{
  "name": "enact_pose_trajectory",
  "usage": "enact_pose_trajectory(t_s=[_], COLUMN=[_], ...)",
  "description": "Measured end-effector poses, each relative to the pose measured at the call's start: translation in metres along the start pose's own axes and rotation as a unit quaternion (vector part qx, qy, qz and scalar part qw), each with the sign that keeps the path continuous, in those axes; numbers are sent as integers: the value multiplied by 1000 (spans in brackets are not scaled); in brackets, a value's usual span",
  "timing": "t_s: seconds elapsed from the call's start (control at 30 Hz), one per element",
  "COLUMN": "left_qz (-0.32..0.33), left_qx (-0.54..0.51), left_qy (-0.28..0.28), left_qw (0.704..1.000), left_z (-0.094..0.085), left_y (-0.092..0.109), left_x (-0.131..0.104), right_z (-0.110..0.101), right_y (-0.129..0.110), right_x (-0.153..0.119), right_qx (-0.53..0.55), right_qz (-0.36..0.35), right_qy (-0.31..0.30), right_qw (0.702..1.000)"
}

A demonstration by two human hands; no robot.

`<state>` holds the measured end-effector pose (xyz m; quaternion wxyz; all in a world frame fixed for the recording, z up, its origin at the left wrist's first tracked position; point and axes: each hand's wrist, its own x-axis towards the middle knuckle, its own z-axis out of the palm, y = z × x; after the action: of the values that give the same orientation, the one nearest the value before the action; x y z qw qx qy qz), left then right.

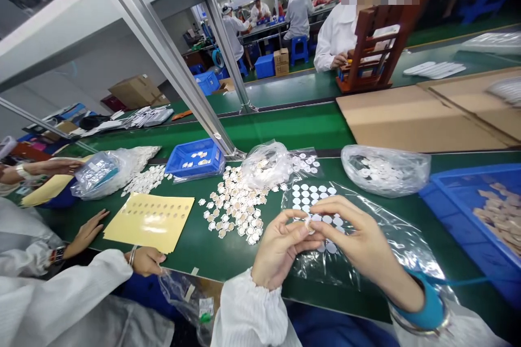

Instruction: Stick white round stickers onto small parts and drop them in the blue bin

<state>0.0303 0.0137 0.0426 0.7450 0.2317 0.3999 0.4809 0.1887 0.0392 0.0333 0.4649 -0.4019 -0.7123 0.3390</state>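
**Disc pinched between both hands over the clear sheet**

Disc [310, 223], small, white and round, sits right between the fingertips of both hands, held low over the near middle of the green counter [285, 130]. Left hand [279, 249] has its thumb and forefinger narrowed onto the disc's left edge; right hand [358, 238] curls over from the right, fingers closed on the same piece, a blue band at its wrist. Directly beneath lies a clear plastic sheet [391, 238] carrying rows of white round stickers [313, 195]. Just left of that, a loose heap of small ringed parts [236, 209] spreads across the counter, with a clear bag [266, 162] of more behind it and a small blue tray [195, 157] farther left. A second bag [385, 169] lies to the right, near a large blue bin [476, 211] at the right edge. At near left, a co-worker's hands [148, 260] rest at a yellow perforated sheet [150, 221]. Far across, flattened cardboard [427, 114] covers the counter.
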Motion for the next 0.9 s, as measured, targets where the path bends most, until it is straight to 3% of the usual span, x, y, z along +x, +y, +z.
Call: enact_pose_trajectory(t_s=[0.1,0.2,0.73,0.9], left_qz=[36,48,68,69], left_qx=[-10,-2,27,32], left_qy=[5,6,10,14], left_qw=[999,999,997,997], left_z=[5,8,13,15], left_y=[1,2,2,1], left_x=[-4,-7,-10,-11], right_z=[-1,-1,-5,-8], right_y=[-6,-11,-16,-17], right_x=[-4,-6,-5,-4], right_qx=[-16,-23,-24,-29], right_qz=[-59,-83,-111,-117], right_qy=[49,49,60,36], right_qw=[997,995,992,992])
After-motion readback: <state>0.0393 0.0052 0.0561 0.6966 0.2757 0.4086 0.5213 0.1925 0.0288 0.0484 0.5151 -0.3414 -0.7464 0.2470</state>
